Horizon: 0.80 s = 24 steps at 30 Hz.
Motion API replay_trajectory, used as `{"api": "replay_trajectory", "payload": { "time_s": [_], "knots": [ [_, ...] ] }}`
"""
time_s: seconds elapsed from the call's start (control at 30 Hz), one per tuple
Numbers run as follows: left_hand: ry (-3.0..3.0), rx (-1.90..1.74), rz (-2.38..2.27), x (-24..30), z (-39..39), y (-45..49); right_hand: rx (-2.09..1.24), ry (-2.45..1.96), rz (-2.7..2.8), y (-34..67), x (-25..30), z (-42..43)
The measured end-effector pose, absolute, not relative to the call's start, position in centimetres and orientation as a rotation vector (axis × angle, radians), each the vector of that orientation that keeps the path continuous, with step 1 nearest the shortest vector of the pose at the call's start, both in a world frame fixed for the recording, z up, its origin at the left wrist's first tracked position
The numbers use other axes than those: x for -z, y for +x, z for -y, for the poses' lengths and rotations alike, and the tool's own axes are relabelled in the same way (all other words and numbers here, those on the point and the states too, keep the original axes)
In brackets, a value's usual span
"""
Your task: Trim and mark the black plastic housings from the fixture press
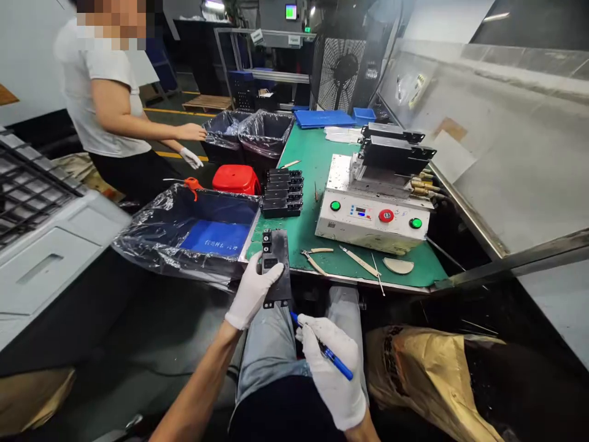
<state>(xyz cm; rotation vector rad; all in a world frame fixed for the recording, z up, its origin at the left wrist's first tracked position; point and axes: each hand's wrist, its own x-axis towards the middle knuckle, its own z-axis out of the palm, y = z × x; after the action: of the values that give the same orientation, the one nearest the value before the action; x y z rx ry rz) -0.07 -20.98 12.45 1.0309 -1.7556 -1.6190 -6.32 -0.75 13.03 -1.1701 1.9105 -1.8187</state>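
Observation:
My left hand (253, 290), in a white glove, grips a flat black plastic part (275, 264) by its left edge and holds it upright at the front edge of the green mat (317, 159). Below it, over my lap, my right hand (334, 368), also gloved, is closed round a blue pen (329, 353) whose tip points up toward the part's lower end. A stack of similar black parts (282, 193) lies on the mat just beyond.
A white machine (368, 218) with green and red buttons sits on the mat, small hand tools (359, 261) before it. A blue bin lined with plastic (202, 236) stands left, a red stool (236, 178) behind. Another person (110, 116) stands at far-left bins (248, 132). A brown bag (427, 374) lies at right.

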Motion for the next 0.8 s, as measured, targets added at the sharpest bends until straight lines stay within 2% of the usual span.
{"api": "replay_trajectory", "payload": {
  "time_s": [0.13,0.8],
  "knots": [
    [1.031,1.759,1.537,-13.0,19.7,0.5,1.852,-1.332,-1.983,-5.5,-12.7,1.3],
    [1.076,1.737,1.496,-14.7,19.0,-0.8,1.754,-1.397,-1.887,-4.4,-12.4,2.2]
  ]
}}
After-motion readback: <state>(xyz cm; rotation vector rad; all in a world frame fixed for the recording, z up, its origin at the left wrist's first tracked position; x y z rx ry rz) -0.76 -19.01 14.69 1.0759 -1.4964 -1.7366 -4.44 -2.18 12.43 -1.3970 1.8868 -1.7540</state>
